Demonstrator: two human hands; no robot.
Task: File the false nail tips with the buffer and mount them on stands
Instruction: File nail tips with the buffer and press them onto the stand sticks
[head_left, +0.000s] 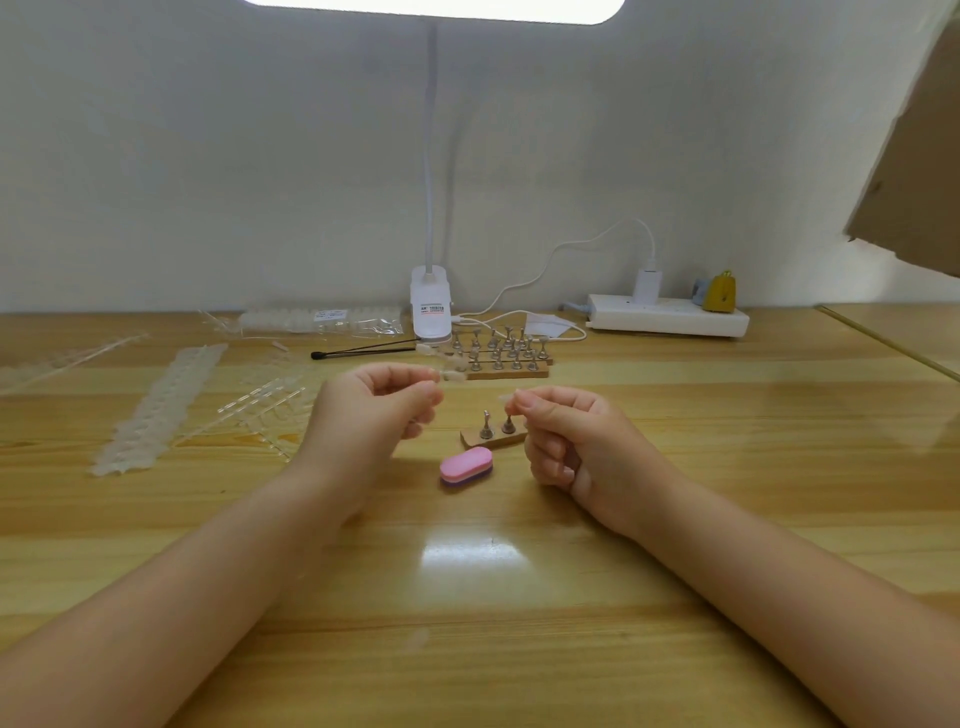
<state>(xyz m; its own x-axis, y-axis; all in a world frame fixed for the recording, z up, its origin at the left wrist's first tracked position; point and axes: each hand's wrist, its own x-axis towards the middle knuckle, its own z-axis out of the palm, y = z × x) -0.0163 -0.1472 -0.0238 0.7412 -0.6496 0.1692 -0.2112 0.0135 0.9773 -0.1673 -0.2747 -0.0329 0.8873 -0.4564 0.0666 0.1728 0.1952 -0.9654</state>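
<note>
Pinching a strip of clear nail tips (441, 361) between thumb and forefinger of the left hand (376, 410), fingers curled, wrist raised off the counter (519, 597), strip angling up and away toward the back. Number of tips on the strip too blurred to count.

Pinching one single clear nail tip (506, 397) at the fingertips of the right hand (566, 441), remaining fingers curled toward the palm, forearm lying on the counter. Holding that tip just above the small wooden stand base (493, 440).

Carrying two metal stands (486, 426) on that small base, both upright, between the two hands.

Lying flat just in front of the base: one pink and purple buffer (466, 466), touched by neither hand.

Standing farther back: a larger wooden base with many metal stands (501, 353), in roughly three rows, exact count unclear.

Lying to the left: one long white nail tip strip (161, 405), plus a scatter of clear plastic sprues (260, 405), and one black-tipped tool (363, 351) near the clip lamp (430, 306).

Resting against the back wall: one clear packet of tips (322, 319), one white power strip (670, 314) with one white plug (647, 285) and one yellow object (719, 292).
</note>
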